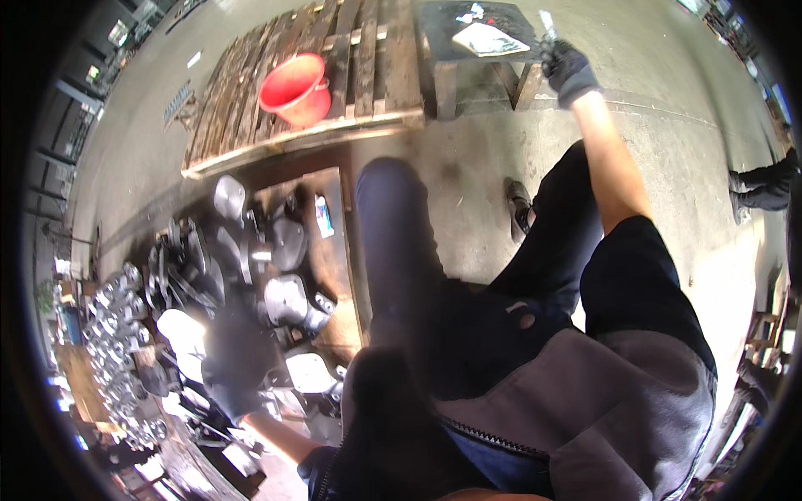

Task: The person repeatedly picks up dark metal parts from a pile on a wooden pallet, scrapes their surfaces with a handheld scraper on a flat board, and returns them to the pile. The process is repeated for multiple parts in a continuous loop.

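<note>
My right hand (571,73) wears a dark glove and reaches out to the far right, beside a low dark table (436,48). Its fingers are closed around a pale, slender object (547,23), too small and bright to name. My left hand (238,355), also in a dark glove, is smeared by motion over a heap of metal parts at the left. Next to it lies a bright, flat metal part (182,332); whether the hand touches it I cannot tell. Grey curved metal parts (288,299) lie on a wooden board (338,250) close by.
A red bucket (299,93) stands on a wooden pallet (376,75) ahead. On the low table lies a pale sheet (491,39). A white and blue tube (323,217) rests on the board. More shiny metal parts (117,334) are piled far left. Another person's legs (764,184) show at right.
</note>
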Demonstrator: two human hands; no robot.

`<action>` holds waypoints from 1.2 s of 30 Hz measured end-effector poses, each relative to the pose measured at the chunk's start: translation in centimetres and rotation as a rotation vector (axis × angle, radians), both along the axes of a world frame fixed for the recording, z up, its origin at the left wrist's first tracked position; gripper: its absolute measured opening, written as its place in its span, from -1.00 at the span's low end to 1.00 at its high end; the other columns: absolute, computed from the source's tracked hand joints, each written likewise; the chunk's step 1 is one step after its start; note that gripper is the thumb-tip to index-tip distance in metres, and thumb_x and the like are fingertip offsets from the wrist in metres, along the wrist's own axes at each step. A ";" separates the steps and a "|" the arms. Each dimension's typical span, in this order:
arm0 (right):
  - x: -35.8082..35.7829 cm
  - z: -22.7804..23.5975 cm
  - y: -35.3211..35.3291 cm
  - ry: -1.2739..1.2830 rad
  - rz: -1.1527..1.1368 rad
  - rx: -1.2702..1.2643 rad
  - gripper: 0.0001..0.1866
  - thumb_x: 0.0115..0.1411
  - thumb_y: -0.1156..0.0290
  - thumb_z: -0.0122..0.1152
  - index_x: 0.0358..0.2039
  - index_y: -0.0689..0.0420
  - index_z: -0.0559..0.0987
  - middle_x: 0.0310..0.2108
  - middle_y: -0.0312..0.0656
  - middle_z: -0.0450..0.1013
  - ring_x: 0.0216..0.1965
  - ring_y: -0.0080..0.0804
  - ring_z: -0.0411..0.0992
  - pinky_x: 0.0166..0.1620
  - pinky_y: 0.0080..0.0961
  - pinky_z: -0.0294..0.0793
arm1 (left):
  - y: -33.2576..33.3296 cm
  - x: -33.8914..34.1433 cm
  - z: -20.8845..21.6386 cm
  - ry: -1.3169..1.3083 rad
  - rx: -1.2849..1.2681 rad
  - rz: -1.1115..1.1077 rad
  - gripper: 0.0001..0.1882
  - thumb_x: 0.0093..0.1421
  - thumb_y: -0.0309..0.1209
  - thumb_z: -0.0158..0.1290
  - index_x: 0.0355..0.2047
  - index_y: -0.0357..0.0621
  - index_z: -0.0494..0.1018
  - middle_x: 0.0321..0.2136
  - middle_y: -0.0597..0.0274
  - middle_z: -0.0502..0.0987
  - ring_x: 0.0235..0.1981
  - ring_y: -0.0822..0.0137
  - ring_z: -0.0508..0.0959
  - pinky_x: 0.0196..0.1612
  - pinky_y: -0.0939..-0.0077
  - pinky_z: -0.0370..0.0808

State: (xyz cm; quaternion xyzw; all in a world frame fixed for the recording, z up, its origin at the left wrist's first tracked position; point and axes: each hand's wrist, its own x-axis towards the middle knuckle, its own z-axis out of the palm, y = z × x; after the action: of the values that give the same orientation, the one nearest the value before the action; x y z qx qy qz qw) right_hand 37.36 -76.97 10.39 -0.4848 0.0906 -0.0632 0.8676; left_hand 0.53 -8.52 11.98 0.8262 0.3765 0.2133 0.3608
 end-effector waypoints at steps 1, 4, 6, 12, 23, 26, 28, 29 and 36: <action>-1.0 0.5 0.3 0.035 -0.071 -0.011 -0.82 0.23 0.25 -0.01 -0.29 0.06 0.47 -0.55 -0.40 0.40 -0.57 -0.59 0.30 -0.49 -0.67 0.30 | -1.5 3.7 -0.5 -0.023 -0.028 -0.081 -0.72 0.05 -0.43 0.06 -0.19 -0.20 0.49 -0.29 0.23 0.53 -0.30 0.38 0.45 -0.24 0.45 0.39; -0.7 -2.4 0.2 0.093 -0.081 0.026 -0.86 0.23 0.27 -0.03 -0.36 0.02 0.47 -0.57 -0.39 0.40 -0.58 -0.58 0.31 -0.50 -0.64 0.29 | -6.2 11.4 1.9 -0.066 -0.021 -0.207 -0.74 0.05 -0.47 0.07 -0.21 -0.21 0.50 -0.32 0.25 0.54 -0.35 0.40 0.46 -0.27 0.45 0.40; -1.8 -2.7 -1.1 0.139 -0.095 -0.005 -0.86 0.23 0.26 -0.03 -0.35 -0.01 0.47 -0.56 -0.40 0.40 -0.56 -0.61 0.30 -0.48 -0.67 0.27 | -10.2 18.5 1.4 -0.100 -0.079 -0.335 -0.76 0.06 -0.49 0.07 -0.22 -0.21 0.50 -0.34 0.26 0.55 -0.38 0.42 0.47 -0.29 0.46 0.41; -0.2 -4.9 -3.5 0.215 -0.245 0.004 -0.84 0.25 0.30 -0.03 -0.29 0.04 0.49 -0.54 -0.36 0.41 -0.57 -0.60 0.30 -0.51 -0.66 0.28 | -25.7 38.2 2.8 -0.285 -0.300 -0.536 -0.90 0.03 -0.49 0.07 -0.41 -0.23 0.45 -0.52 0.29 0.49 -0.52 0.49 0.42 -0.45 0.57 0.37; 5.8 -4.7 -3.4 0.257 -0.291 -0.033 -0.80 0.26 0.38 -0.05 -0.27 0.17 0.52 -0.53 -0.27 0.42 -0.58 -0.56 0.31 -0.52 -0.65 0.28 | -43.6 56.5 -3.1 -0.383 -0.741 -0.673 -0.83 -0.03 -0.45 0.17 -0.39 -0.21 0.50 -0.53 0.30 0.51 -0.58 0.45 0.42 -0.48 0.53 0.38; 7.6 -6.2 -5.1 0.230 -0.263 -0.049 -0.81 0.25 0.35 0.00 -0.26 0.16 0.53 -0.52 -0.24 0.44 -0.56 -0.54 0.35 -0.52 -0.63 0.31 | -42.1 59.5 -6.6 -0.384 -0.423 -0.881 -0.86 -0.02 -0.46 0.16 -0.41 -0.19 0.51 -0.54 0.32 0.51 -0.58 0.47 0.41 -0.46 0.54 0.38; 8.4 -7.1 -6.4 0.279 -0.254 -0.115 -0.81 0.24 0.35 0.01 -0.25 0.15 0.52 -0.53 -0.23 0.45 -0.57 -0.53 0.36 -0.52 -0.63 0.32 | -42.6 59.5 -6.1 -0.391 -0.722 -0.828 -0.83 -0.02 -0.46 0.17 -0.38 -0.22 0.52 -0.50 0.31 0.52 -0.51 0.46 0.44 -0.41 0.55 0.39; 8.9 -7.4 -7.2 0.301 -0.248 -0.156 -0.81 0.24 0.35 0.01 -0.24 0.14 0.52 -0.53 -0.23 0.45 -0.57 -0.53 0.37 -0.52 -0.63 0.33 | -42.2 59.7 -6.3 -0.371 -0.767 -0.803 -0.80 -0.01 -0.43 0.18 -0.37 -0.23 0.51 -0.48 0.30 0.52 -0.49 0.46 0.45 -0.39 0.54 0.40; 13.2 -13.4 -7.7 0.223 -0.308 -0.542 -0.80 0.10 0.53 0.07 -0.22 0.17 0.48 -0.57 -0.25 0.43 -0.63 -0.55 0.33 -0.55 -0.63 0.30 | -38.0 62.3 -8.7 -0.142 -0.684 -0.662 -0.54 0.19 -0.11 0.03 -0.10 -0.28 0.45 -0.24 0.16 0.54 -0.28 0.34 0.52 -0.21 0.48 0.45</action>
State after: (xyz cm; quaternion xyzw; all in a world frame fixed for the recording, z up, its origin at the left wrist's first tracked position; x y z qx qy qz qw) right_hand 50.52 -84.62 -3.02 -0.6827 0.2371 -0.1619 0.6720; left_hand 62.82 -46.51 3.26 0.7192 0.1163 0.0067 0.6850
